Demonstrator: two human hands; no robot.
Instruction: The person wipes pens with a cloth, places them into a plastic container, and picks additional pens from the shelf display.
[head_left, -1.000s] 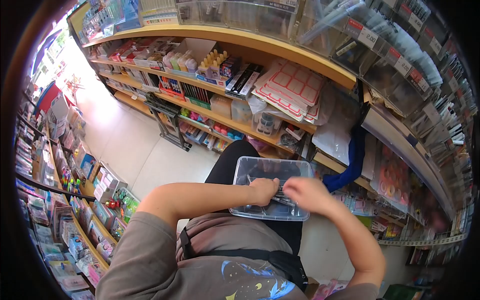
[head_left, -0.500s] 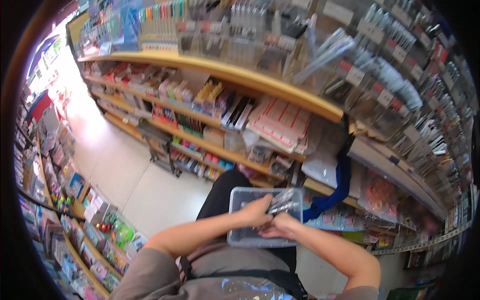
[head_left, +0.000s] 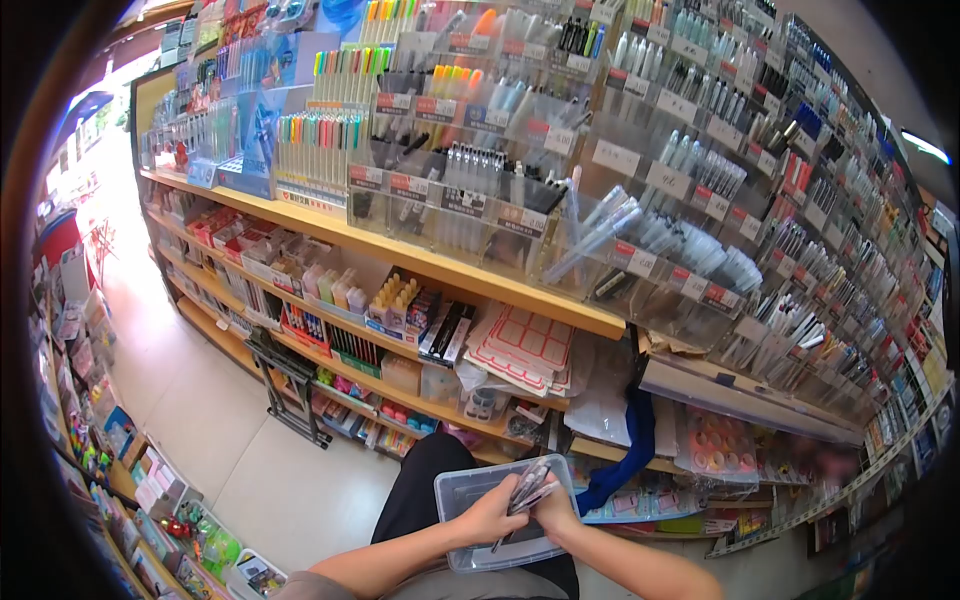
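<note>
A clear plastic box [head_left: 455, 497] rests at my lap, under both hands. My left hand [head_left: 488, 512] is closed around a bundle of slim pens [head_left: 527, 483], which stick up at a slant over the box. Against the bundle's right side, my right hand [head_left: 553, 510] is closed on pens too; its fingertips are partly hidden. The pens look clear or grey with dark parts, and their exact number is hard to make out.
Tiered clear racks of pens [head_left: 690, 170] rise ahead and to the right above a wooden shelf edge [head_left: 400, 250]. Lower shelves hold boxes and red-lined label sheets [head_left: 522, 345]. A folded black metal stand [head_left: 290, 385] is on the tiled floor [head_left: 215, 420]. Stocked shelves [head_left: 150, 520] line the left.
My view has tilted up, so more of the pen racks shows and the box sits lower in view. The pens now stand more upright in my hands, raised higher over the box.
</note>
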